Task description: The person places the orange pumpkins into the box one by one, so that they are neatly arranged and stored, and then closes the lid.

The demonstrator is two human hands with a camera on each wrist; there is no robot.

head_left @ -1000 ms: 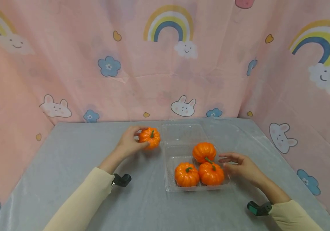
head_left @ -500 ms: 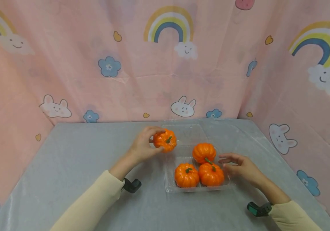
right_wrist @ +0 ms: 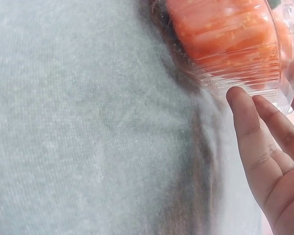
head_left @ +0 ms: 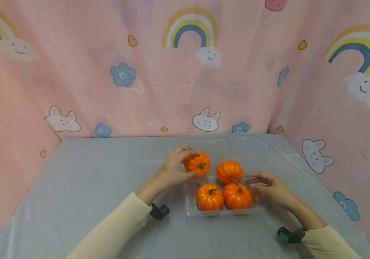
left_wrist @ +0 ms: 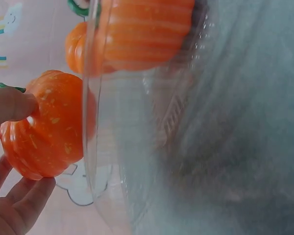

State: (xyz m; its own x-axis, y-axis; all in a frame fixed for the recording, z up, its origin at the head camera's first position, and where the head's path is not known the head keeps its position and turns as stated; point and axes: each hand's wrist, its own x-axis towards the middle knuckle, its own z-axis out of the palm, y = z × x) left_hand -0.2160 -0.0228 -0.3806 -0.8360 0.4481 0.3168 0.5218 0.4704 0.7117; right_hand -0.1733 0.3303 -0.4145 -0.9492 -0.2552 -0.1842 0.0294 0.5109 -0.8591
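An orange toy pumpkin (head_left: 200, 166) with a green stem is gripped between the thumb and fingers of my left hand (head_left: 173, 168), over the back left part of a clear plastic container (head_left: 215, 212). In the left wrist view the held pumpkin (left_wrist: 51, 127) shows beyond the see-through wall, thumb near its stem. Three more pumpkins sit inside: one front left (head_left: 209, 197), one front right (head_left: 237, 197), one back right (head_left: 229, 171). My right hand (head_left: 274, 189) rests at the container's right side, fingers loosely bent, fingertips right at its ribbed wall (right_wrist: 255, 81) in the right wrist view.
The container's clear lid (head_left: 204, 146) lies folded back behind it. A grey cloth (head_left: 107, 165) covers the table. Pink curtain (head_left: 159, 97) with rainbows and rabbits hangs at the back and both sides. Each wrist wears a small black camera (head_left: 159, 212).
My left hand has carried its pumpkin rightward and a little toward me, from the table left of the container to above its back left part. The right hand has stayed in place.
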